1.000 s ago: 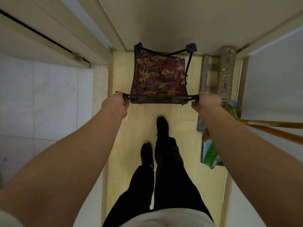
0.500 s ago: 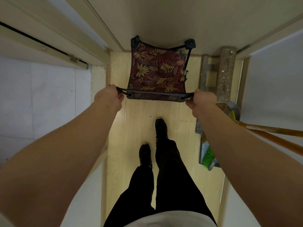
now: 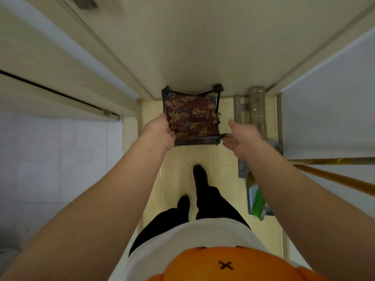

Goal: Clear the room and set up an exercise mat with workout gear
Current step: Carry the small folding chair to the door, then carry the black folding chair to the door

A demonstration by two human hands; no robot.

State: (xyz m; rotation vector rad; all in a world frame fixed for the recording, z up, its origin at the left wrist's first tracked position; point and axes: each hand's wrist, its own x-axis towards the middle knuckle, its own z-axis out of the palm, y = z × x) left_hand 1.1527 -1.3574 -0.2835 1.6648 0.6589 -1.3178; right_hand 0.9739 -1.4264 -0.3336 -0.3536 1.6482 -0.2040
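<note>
Dark red cloth printed with yellow leaves makes the seat of the stool [image 3: 190, 118], which stands on its black frame at the far end of the wooden floor [image 3: 223, 159], its back edge against the pale wall [image 3: 203, 57]. The left hand [image 3: 159, 131] lies at the seat's near left corner, back of the hand up and thumb along the left edge of the cloth. Its fingers are bent down over the corner, but I cannot tell whether they grip it. The right hand [image 3: 240, 136] is at the near right corner, palm turned inward, thumb raised and fingers loosely spread. Its fingertips are just at the end of the near frame bar and close on nothing.

Along the floor's right edge a speckled plank [image 3: 257, 110] leans in the far corner. Nearer, a green-bristled broom [image 3: 257, 201] rests in a grey dustpan [image 3: 251, 196], and two brown handles [image 3: 334, 178] run off to the right. Left of the floor's edge lie grey tiles [image 3: 60, 159] past a door frame. Two black shoes [image 3: 199, 175] stand mid-floor below the stool, one ahead of the other. A white shirt [image 3: 203, 232] with an orange print fills the bottom.
</note>
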